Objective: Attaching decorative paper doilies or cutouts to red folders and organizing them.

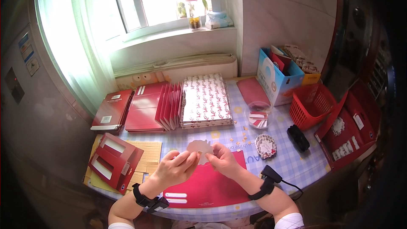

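Observation:
Between my two hands is a scallop-edged paper cutout [201, 148], its plain pale side towards me. My left hand [179, 166] grips its left edge, and a small tan square shows at those fingertips. The thumb and fingers of my right hand [221, 160] pinch the right edge. Beneath both hands a red card sheet [206, 187] lies flat, with two white label strips at its lower left. A stack of printed wreath-like cutouts [265, 146] lies to the right. Small tan squares [244, 140] are scattered on the tablecloth beyond my right hand.
Red folders [146, 106] and patterned sheets [206, 98] stand along the back. Red window-cut pieces [116, 160] lie left on tan strips. At right are a clear round tub [259, 119], a red basket [311, 106], a black object [298, 138], a blue box [279, 79] and an open red box [348, 130].

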`<state>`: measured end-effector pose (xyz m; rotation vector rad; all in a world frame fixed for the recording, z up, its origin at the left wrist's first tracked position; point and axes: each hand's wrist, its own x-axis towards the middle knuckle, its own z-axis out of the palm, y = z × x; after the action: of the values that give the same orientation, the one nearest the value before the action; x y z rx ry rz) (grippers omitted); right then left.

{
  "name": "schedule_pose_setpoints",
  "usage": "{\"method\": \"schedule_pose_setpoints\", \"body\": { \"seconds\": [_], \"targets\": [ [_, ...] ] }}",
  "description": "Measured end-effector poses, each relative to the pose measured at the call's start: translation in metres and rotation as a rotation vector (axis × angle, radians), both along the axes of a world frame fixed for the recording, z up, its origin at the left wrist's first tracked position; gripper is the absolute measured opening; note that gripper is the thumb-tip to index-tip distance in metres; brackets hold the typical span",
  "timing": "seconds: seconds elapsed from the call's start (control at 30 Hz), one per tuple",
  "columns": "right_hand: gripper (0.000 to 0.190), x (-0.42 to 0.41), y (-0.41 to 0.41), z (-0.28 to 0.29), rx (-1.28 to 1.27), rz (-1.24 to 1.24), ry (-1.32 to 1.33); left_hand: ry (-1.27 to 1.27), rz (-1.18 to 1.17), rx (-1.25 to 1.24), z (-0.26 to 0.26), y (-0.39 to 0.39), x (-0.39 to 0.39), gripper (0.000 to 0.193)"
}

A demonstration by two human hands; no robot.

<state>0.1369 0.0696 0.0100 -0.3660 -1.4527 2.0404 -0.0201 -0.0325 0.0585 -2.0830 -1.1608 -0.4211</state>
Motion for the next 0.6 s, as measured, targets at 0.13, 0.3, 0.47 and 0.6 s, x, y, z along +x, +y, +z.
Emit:
{"method": "schedule_pose_setpoints", "body": {
  "seconds": [0.13,0.3,0.47,0.6],
  "targets": [
    [0.009,0.000,0.003,-0.003,-0.023,0.002,0.002,-0.461,-0.010,-0.043,-0.006,0.001,0.000,0.024],
    [0.016,-0.007,-0.007,-0.006,0.080,-0.108,-0.079,-1.732,-0.103,-0.748,-0.030,0.005,-0.013,0.017],
    [0.020,-0.010,-0.003,-0.002,1.100,-0.775,-0.240,-2.035,-0.146,-0.859,-0.044,0.006,-0.011,0.012],
    [0.009,-0.009,-0.005,0.001,1.460,-0.727,-0.289,-2.251,-0.189,-0.901,-0.051,0.008,-0.008,0.012]
  ]
}}
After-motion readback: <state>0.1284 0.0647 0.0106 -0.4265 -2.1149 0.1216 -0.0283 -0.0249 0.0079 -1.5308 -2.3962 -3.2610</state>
